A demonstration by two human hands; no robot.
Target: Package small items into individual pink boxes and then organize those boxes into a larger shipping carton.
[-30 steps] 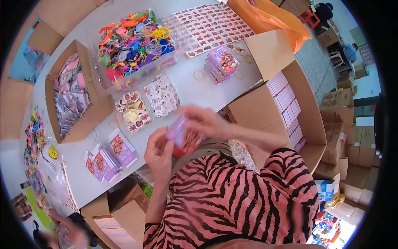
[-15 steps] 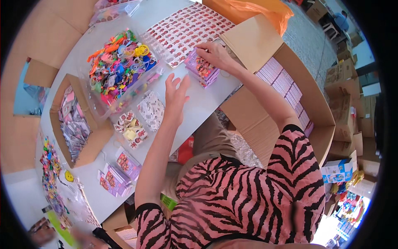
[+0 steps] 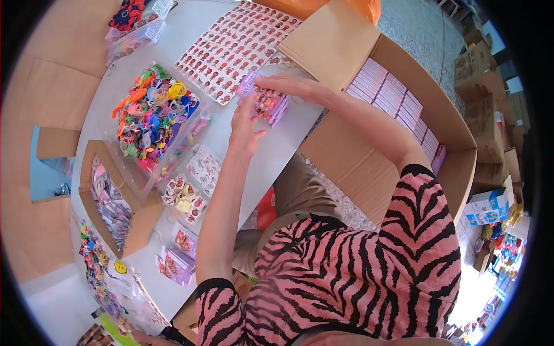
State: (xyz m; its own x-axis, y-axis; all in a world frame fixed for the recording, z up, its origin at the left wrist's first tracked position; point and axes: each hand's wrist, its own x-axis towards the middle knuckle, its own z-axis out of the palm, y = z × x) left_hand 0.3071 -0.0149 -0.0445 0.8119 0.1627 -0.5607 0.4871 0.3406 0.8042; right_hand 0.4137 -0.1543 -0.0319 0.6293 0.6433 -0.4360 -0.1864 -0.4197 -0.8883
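Observation:
A short stack of flat purple printed boxes [image 3: 271,105] stands near the table's right edge. My right hand [image 3: 288,86] reaches over its far side, fingers closed on the top box. Against the stack's left side is my left hand [image 3: 244,128], fingers stretched out and thumb apart; its fingertips reach the top box's corner. Just beyond lies a large sheet of small red printed figures [image 3: 239,43]. Left of my left hand, a clear tub [image 3: 144,184] holds a heap of colourful small plastic trinkets [image 3: 156,112].
An open carton [image 3: 340,167] on my right holds rows of lilac boxes [image 3: 389,95]. Small trays of cut stickers [image 3: 183,197] and white printed pieces [image 3: 204,170] sit left of my left forearm. Farther left are a carton of packets [image 3: 109,199] and more purple boxes [image 3: 175,265].
My left hand has moved from open space up to the stack's left side. My right hand stays at the top box, its fingers now lying lower across it. The whole view has shifted slightly.

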